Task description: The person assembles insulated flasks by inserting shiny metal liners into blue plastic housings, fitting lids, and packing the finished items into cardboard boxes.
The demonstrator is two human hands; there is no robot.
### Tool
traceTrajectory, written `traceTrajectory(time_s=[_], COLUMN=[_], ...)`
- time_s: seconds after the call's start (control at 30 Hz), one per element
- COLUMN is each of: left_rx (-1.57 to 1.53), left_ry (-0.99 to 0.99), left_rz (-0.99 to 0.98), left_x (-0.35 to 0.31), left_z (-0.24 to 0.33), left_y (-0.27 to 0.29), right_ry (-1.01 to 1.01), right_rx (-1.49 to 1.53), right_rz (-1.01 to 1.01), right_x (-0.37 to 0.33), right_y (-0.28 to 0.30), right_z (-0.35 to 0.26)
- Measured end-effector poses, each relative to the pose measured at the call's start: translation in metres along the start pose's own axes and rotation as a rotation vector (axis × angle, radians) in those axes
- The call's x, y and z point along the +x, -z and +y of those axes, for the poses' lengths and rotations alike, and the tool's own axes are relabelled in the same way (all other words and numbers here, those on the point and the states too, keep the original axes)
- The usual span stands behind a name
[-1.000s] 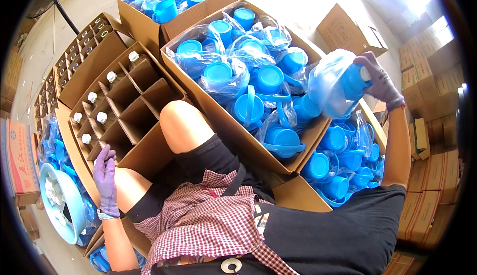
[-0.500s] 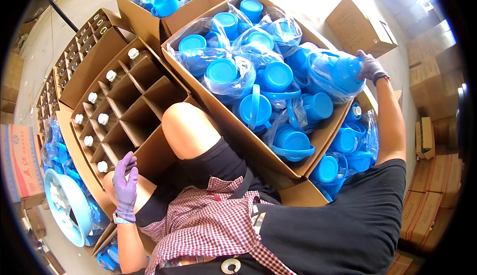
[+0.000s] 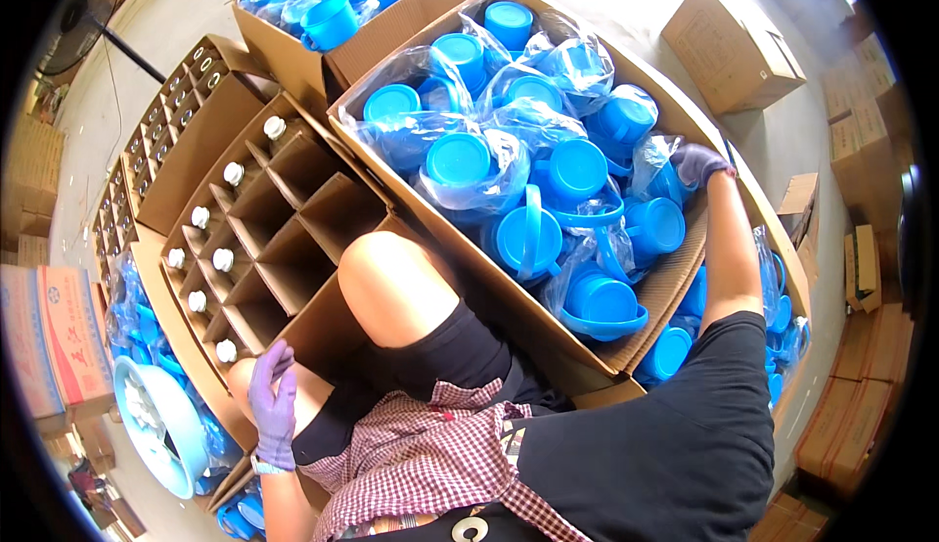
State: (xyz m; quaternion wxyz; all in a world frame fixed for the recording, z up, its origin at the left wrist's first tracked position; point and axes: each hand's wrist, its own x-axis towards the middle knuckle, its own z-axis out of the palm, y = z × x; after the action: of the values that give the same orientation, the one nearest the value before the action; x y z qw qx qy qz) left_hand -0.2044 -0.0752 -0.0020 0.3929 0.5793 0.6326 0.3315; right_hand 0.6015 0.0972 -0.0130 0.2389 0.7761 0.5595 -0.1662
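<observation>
My left hand (image 3: pixel 274 403), in a purple glove, is raised by my knee with nothing in it, fingers stretched and slightly apart. Beside it stands a white-capped bottle (image 3: pixel 226 350) in a divided carton (image 3: pixel 323 332). My right hand (image 3: pixel 698 164), also gloved, reaches over the right side of a large open box (image 3: pixel 469 270). Its fingers are curled at a blue cup in a clear plastic bag (image 3: pixel 661 172); the fingertips are partly hidden. Around it lie several blue lidded cups (image 3: pixel 655 226) with handles, many wrapped in clear plastic.
Another box of blue cups (image 3: pixel 330 22) stands behind. At the left are a light-blue basin (image 3: pixel 186 454) holding white pieces, and further divided cartons (image 3: pixel 201 116). A closed carton (image 3: pixel 729 53) lies on the floor at far right. A fan (image 3: pixel 78 16) stands far left.
My right hand has come down and inward from the box's right edge, where it held up bagged blue cups. My left hand stays raised. The whole view has shifted slightly.
</observation>
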Motion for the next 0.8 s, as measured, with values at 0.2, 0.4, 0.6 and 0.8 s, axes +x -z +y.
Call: traceTrajectory(time_s=[0.2, 0.4, 0.6, 0.8], left_rx=[-0.086, 0.122, 0.102, 0.162], left_ry=[0.061, -0.076, 0.024, -0.025], left_rz=[0.131, 0.047, 0.115, 0.077], left_x=[-0.001, 0.0, -0.008, 0.008], left_z=[0.0, 0.019, -0.007, -0.001], left_y=[0.014, 0.012, 0.024, 0.026], right_ry=[-0.04, -0.381, -0.222, -0.28], right_rx=[0.367, 0.813, 0.67, 0.574], right_rz=[0.528, 0.435, 0.478, 0.92], right_x=[0.041, 0.082, 0.062, 0.03], right_y=[0.041, 0.003, 0.006, 0.0], right_z=[-0.073, -0.098, -0.063, -0.086])
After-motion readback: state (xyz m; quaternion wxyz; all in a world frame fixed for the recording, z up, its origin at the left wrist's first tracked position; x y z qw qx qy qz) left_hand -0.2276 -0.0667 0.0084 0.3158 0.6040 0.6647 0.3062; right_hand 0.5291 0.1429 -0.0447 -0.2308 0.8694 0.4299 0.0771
